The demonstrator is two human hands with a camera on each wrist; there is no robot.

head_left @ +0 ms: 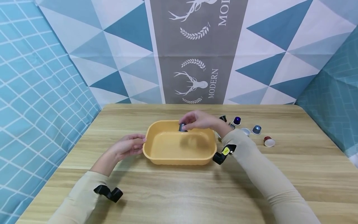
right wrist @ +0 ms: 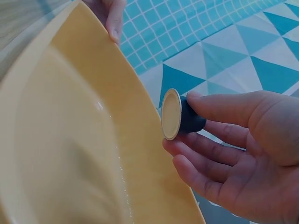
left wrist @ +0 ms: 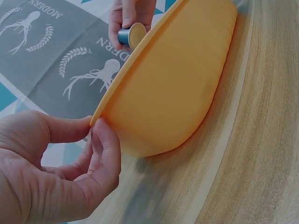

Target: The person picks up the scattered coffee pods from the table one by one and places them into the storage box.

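Note:
A yellow-orange plastic basin (head_left: 179,162) stands on the wooden table, its inside bare apart from shadows. At its left end my left hand (head_left: 129,146) pinches the rim between thumb and fingers; the left wrist view shows this grip on the basin wall (left wrist: 168,84) closely. Over the back rim, my right hand (head_left: 199,120) holds a dark coffee capsule (head_left: 182,127) between thumb and fingers. In the right wrist view the capsule (right wrist: 192,118) lies sideways, its pale foil lid facing the basin.
Right of the basin lie several more coffee capsules, among them a blue one (head_left: 236,121), a grey-blue one (head_left: 256,129) and a red-brown one (head_left: 268,141). My right forearm partly hides others. A patterned cloth (head_left: 193,56) hangs behind the table (head_left: 173,193).

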